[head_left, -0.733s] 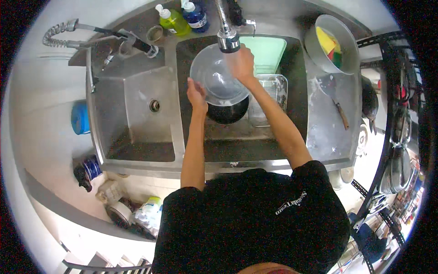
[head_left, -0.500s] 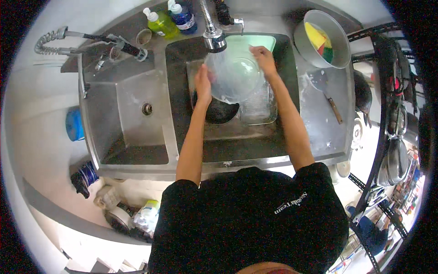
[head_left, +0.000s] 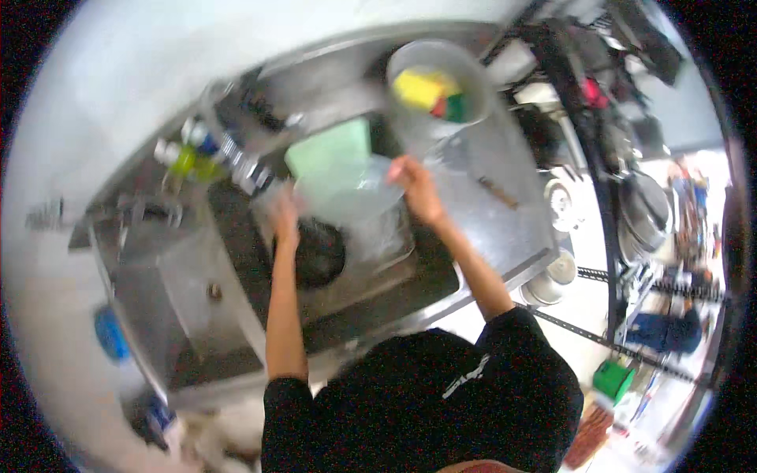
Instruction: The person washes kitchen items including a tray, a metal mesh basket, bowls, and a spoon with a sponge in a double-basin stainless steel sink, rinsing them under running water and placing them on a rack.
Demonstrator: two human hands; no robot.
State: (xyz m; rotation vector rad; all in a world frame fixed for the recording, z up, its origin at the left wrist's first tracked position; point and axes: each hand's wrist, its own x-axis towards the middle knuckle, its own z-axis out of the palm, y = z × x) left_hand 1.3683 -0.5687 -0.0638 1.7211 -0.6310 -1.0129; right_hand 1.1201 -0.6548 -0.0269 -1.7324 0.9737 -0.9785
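A translucent clear bowl [head_left: 359, 197] is held tilted above the right basin of a steel sink, between my two hands. My right hand [head_left: 418, 189] is closed on its right rim. At its left edge, beside the faucet, is my left hand [head_left: 285, 214], blurred by motion but against the bowl. The faucet's spray head [head_left: 254, 175] hangs just up and left of that hand. Behind the bowl stands a pale green flat piece [head_left: 331, 146], partly covered. Below lie a black round pan [head_left: 319, 256] and a clear, ribbed container [head_left: 386, 251].
On the right counter, a large grey bowl [head_left: 398, 63] holds a yellow cloth and a green piece. A wooden-handled spatula [head_left: 498, 191] lies near it. Soap bottles [head_left: 185, 162] stand behind the sink's left side. The left basin [head_left: 201, 315] adjoins mine. A dark rack [head_left: 605, 205] rises at right.
My view has turned toward the right, so the sink appears slanted and shifted left. The clear bowl stays between my hands and has moved away from under the spray head, to its right.
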